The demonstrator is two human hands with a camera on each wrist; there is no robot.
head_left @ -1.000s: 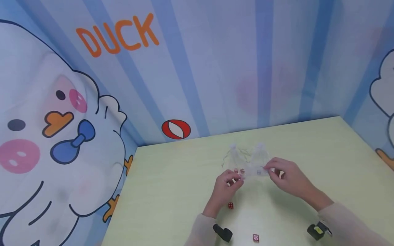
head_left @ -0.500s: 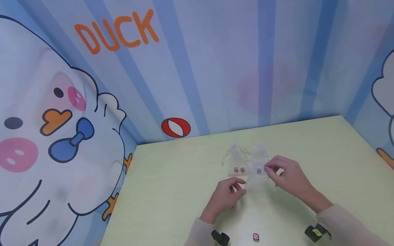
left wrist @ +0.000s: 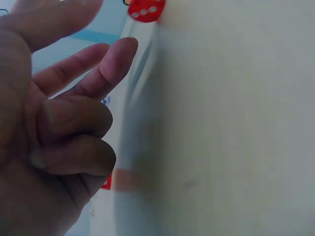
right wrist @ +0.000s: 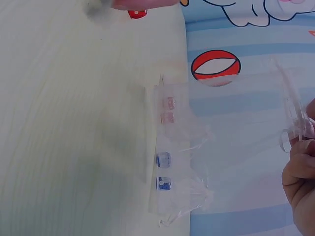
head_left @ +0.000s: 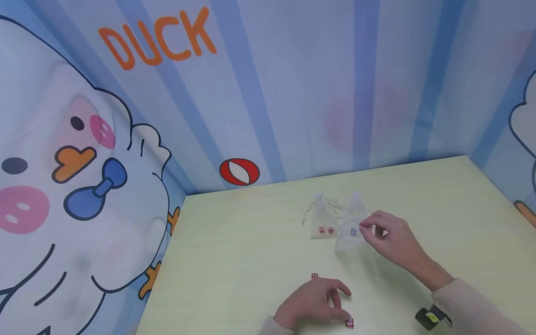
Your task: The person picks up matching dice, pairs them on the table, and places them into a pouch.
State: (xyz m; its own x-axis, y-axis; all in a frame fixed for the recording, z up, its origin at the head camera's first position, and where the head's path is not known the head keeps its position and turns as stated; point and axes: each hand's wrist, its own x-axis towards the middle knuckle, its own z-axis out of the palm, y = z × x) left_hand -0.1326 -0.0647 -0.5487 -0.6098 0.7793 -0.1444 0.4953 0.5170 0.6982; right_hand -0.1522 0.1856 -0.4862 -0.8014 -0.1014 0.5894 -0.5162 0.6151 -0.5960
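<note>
My right hand (head_left: 387,239) pinches the edge of a sheer white organza pouch (head_left: 345,246), which hangs loosely from the fingertips; in the right wrist view the hand (right wrist: 302,167) holds it up at the right edge. Low over the table, my left hand (head_left: 314,300) has thumb and index finger spread beside a red die (head_left: 349,323). That die (left wrist: 146,10) appears apart from the fingers in the left wrist view. Another red die (head_left: 314,276) peeks out behind the left hand.
Two drawstring organza pouches stand farther back. The left pouch (head_left: 320,216) has two red dice (right wrist: 168,118) inside; the right pouch (head_left: 356,204) has two blue dice (right wrist: 164,160). A printed cloth wall (head_left: 293,93) rises at the table's (head_left: 234,242) back edge.
My left hand has let go of the organza pouch and moved toward the near red die, thumb and index finger parted. The right hand keeps its pinch in nearly the same place.
</note>
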